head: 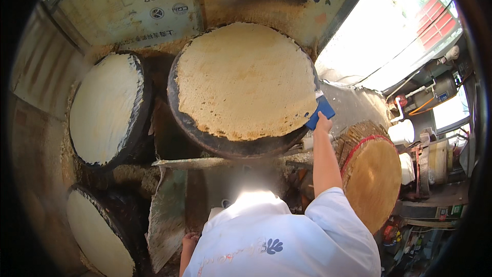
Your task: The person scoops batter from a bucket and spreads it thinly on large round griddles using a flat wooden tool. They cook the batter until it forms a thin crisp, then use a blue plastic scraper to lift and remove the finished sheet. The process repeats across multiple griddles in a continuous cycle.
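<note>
A large thin pancake (246,80) covers most of a round dark griddle (246,152) in front of me. Its lower edge is browned and ragged. My right hand (324,122) grips a blue scraper (322,112) at the pancake's right edge, over the griddle's rim. My left hand (190,239) is low beside my body, near a hanging sheet; its fingers are partly hidden, and I cannot tell whether it holds anything.
Left of me are two more round griddles with pale batter sheets, an upper one (107,109) and a lower one (100,234). At right, a stack of round flat pancakes (371,184) has a red band. A panel wall (238,4) rises behind the large griddle.
</note>
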The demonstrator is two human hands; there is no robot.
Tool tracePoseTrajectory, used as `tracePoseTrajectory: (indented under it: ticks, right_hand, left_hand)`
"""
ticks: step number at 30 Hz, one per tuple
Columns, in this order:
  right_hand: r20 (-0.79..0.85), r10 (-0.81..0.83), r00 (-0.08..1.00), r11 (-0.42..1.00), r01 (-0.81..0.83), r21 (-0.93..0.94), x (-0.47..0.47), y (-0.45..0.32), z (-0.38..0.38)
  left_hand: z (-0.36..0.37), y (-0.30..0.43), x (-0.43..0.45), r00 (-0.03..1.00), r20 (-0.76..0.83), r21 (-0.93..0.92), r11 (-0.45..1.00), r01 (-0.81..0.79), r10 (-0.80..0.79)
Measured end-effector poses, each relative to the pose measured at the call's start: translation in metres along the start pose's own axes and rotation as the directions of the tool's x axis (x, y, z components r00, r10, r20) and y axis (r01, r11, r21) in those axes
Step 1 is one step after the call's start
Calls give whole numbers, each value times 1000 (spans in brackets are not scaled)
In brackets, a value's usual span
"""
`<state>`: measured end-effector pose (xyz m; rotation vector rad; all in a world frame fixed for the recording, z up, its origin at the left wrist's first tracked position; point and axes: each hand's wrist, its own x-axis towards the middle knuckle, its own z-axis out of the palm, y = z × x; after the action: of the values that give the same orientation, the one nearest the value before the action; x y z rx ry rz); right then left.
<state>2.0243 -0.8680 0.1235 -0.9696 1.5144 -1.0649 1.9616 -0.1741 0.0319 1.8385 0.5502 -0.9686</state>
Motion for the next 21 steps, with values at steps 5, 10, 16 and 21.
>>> tracePoseTrajectory:
  ticks: [5,10,16,21]
  right_hand:
    - [154,-33,988,982,61,-181,70,-51,45]
    - [310,-73,948,875,210,-437,118,-86,103]
    - [259,-31,965,705,205,-679,148,-108,147]
    - [490,-42,871,626,405,-666,162,-125,205]
  left_hand:
    - [21,-8,6,992,-122,308,952,3,37]
    - [48,65,-20,999,-23,195,981,-18,23]
    - [70,115,-46,986,-140,226,966,122,-92]
    - [67,60,-36,968,-144,4,978,208,-206]
